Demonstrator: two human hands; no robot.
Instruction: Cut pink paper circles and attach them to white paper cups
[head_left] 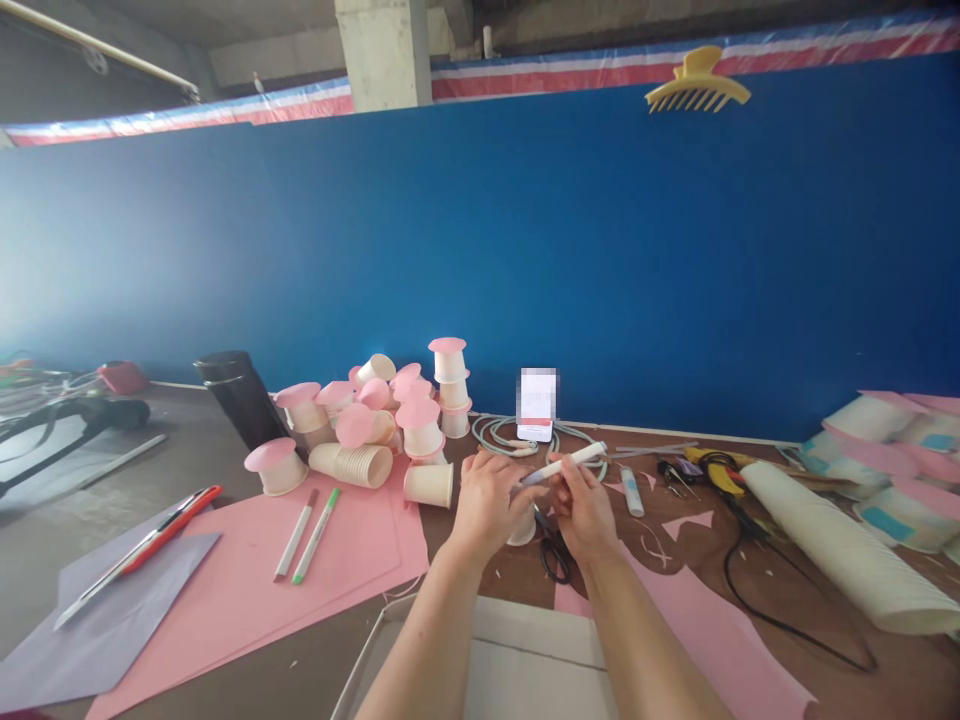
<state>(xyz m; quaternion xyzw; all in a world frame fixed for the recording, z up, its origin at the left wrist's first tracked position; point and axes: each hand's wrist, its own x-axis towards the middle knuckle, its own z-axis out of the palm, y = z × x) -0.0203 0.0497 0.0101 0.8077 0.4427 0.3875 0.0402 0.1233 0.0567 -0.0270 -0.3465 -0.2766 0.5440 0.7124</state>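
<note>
A white marker pen (583, 456) with a pale purple end is held slantwise between both hands. My left hand (487, 500) is closed around its purple end, and the fingers of my right hand (586, 510) pinch the white barrel. Just beneath the hands, a paper cup (523, 530) is partly hidden by my left hand. Black-handled scissors (555, 560) lie between my wrists, their blades mostly covered. Right of my right hand rests a small white glue tube (632, 492). A lit phone (535, 432) stands behind the hands, near a coiled grey cable (491, 433).
Paper cups with pink paper tops (420, 412) crowd the left beside a black flask (240, 400). Two markers (315, 536) lie on pink paper (352, 560); a red utility knife (172, 530) is farther left. Stacked cups (847, 550) lie right. An open box (525, 650) sits in front.
</note>
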